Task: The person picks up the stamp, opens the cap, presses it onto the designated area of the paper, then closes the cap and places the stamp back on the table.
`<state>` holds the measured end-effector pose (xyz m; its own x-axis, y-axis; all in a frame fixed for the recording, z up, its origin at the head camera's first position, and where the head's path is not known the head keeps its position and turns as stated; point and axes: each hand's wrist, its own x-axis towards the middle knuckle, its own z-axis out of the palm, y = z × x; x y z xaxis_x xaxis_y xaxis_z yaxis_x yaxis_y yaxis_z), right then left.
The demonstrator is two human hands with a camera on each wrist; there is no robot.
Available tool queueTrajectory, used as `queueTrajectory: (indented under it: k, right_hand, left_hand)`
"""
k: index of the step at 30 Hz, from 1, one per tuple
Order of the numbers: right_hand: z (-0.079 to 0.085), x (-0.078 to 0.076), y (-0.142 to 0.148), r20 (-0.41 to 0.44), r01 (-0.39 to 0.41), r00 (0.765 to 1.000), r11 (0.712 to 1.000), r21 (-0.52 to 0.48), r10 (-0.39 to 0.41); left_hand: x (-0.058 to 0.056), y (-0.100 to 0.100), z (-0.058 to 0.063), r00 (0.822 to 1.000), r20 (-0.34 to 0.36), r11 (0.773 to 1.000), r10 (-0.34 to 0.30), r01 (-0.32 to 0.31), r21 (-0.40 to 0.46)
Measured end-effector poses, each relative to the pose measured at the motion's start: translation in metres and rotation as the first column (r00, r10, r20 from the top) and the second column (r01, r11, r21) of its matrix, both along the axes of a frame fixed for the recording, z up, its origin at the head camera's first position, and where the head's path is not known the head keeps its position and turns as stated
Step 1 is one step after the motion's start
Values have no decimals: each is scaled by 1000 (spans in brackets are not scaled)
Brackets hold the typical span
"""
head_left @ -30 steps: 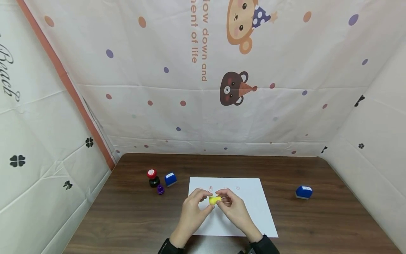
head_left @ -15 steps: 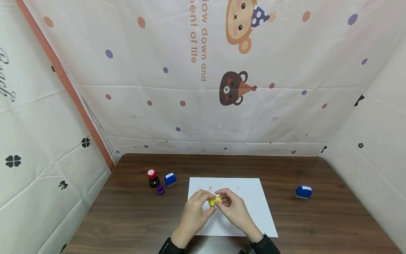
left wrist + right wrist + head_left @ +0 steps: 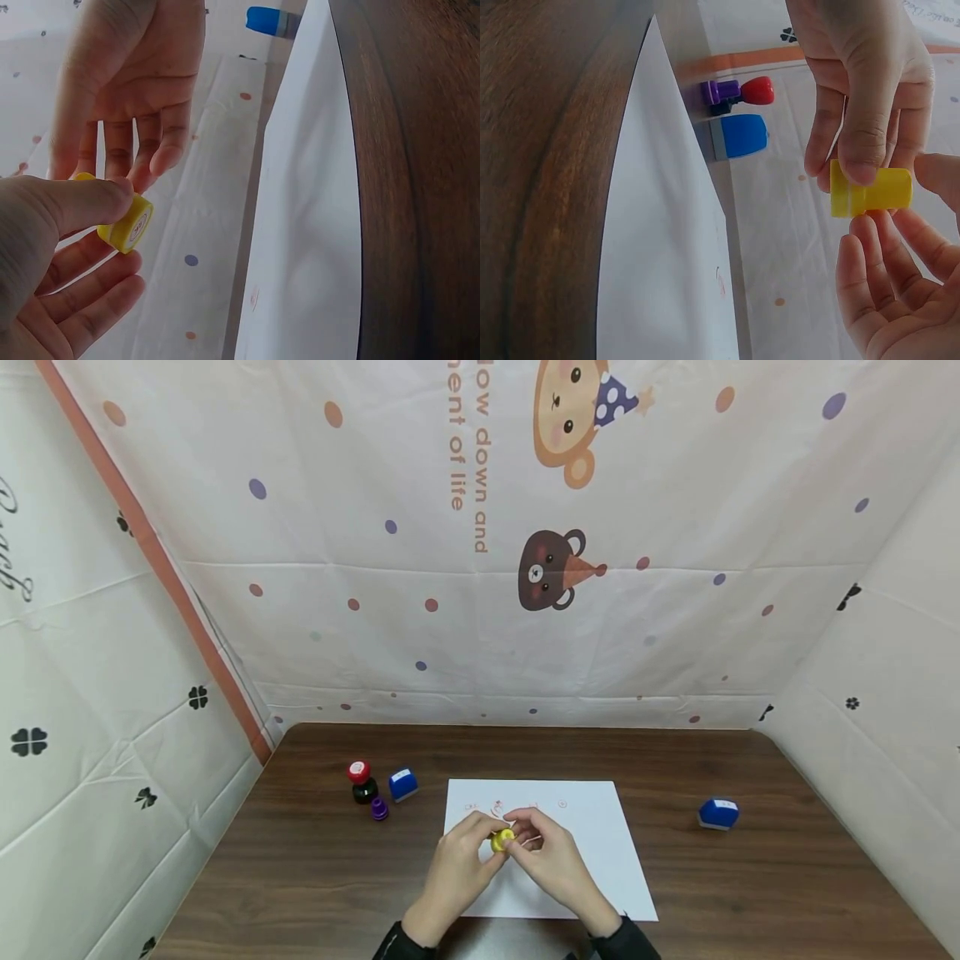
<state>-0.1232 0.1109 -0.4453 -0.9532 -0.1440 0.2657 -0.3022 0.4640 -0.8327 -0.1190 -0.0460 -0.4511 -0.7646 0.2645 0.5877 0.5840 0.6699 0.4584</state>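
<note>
A small yellow stamp (image 3: 502, 840) is held up between both hands, above a white sheet of paper (image 3: 555, 893). My left hand (image 3: 459, 864) pinches the stamp's wide end between thumb and fingers. In the left wrist view the round face of the stamp (image 3: 138, 226) shows, with a reddish design on it. My right hand (image 3: 553, 864) has its thumb and fingertips at the narrow end, which points toward that palm in the right wrist view. Small red prints (image 3: 498, 807) run along the paper's far edge.
Left of the paper stand a red-topped dark object (image 3: 360, 773), a purple stamp (image 3: 379, 808) and a blue block with a pale base (image 3: 402, 783). A similar blue block (image 3: 718, 814) stands to the right. Printed cloth (image 3: 450, 635) hangs behind the brown table (image 3: 315, 877).
The yellow stamp has turned from lying sideways until one end faces the head camera. The right hand's fingertips have shifted slightly left; the objects on the table stay put.
</note>
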Motion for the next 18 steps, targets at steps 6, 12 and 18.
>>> queueTrajectory:
  k: [6,12,18]
  right_hand:
    - [0,0,4,-10,29,1000,999,47,-28]
    - [-1,-2,16,-6,83,997,994,69,-83]
    - [-4,-3,33,5,145,989,985,88,-146]
  left_hand:
    - [-1,-8,2,998,61,1000,11,-10,-17]
    - [-3,-23,5,987,155,998,51,-44,-50]
    - [-7,-43,5,977,189,993,96,-82,-80]
